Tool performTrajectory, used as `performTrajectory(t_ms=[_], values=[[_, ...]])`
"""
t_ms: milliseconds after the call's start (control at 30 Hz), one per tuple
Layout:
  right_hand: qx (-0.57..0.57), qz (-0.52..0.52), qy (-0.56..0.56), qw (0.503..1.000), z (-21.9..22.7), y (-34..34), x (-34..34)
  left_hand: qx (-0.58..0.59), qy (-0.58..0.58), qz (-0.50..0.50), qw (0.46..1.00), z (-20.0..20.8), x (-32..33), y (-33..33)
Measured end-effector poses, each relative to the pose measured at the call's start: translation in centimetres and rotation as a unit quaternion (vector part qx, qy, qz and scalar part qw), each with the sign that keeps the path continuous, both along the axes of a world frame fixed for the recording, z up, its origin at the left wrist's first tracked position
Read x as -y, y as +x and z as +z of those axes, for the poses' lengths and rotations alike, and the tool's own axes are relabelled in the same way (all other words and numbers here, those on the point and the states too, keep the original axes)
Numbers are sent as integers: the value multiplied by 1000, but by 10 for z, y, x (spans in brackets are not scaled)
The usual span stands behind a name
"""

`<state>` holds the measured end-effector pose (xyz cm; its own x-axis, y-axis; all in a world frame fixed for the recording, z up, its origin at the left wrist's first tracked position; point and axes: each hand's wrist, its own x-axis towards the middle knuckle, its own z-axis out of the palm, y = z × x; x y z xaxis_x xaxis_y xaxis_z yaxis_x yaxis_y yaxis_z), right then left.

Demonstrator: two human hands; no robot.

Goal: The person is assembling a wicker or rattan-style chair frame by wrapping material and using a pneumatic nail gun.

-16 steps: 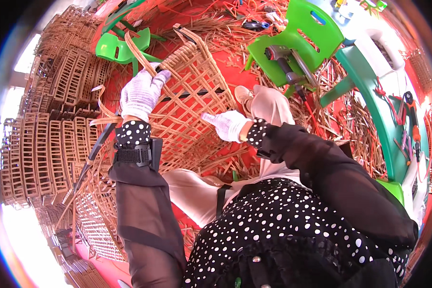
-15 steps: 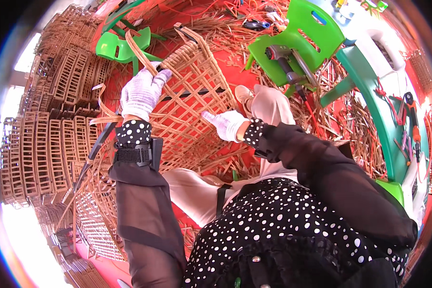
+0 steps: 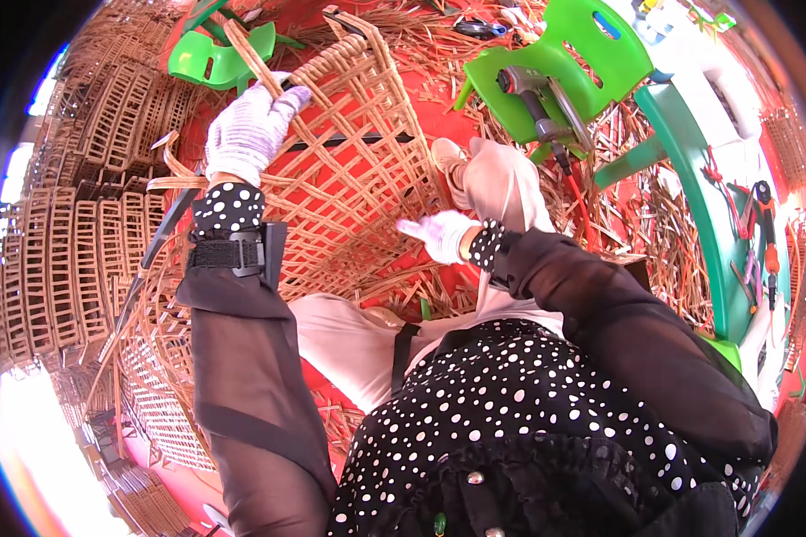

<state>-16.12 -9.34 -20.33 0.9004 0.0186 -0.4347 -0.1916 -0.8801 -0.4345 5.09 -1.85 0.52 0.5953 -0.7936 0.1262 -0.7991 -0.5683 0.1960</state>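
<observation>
A half-woven tan basket of flat rattan-like strips stands tilted in front of me, with a dark bar across its open lattice. My left hand, in a white-and-purple glove, is closed at the basket's upper left edge, where a loose strip sticks up past the thumb. Its fingertips are partly hidden behind the edge. My right hand, gloved too, hovers by the lower right of the lattice with a finger stretched out to the left. It holds nothing I can see; whether it touches the weave is unclear.
A green chair at the upper right carries a nail gun with a red hose. Pliers lie on a green table at right. Woven frames are stacked at left. Cut strips litter the red floor. A small green chair stands far left.
My right hand has drawn slightly right, away from the lattice. My left hand stays at the basket's edge; the whole view has shifted a little.
</observation>
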Motion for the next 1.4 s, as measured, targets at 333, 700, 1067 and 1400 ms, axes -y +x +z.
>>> performTrajectory(t_ms=[333,700,1067,1400], values=[[-157,-144,65,975,-89,37,-10,-59,-47,-37,996,-15,15,59],[-202,-119,41,971,-106,24,12,-53,-53,-18,997,-16,9,51],[-222,-183,28,957,-171,42,13,-142,-89,-37,985,-19,15,83],[-202,-140,3,969,-184,47,21,-112,-102,-44,987,-17,14,77]])
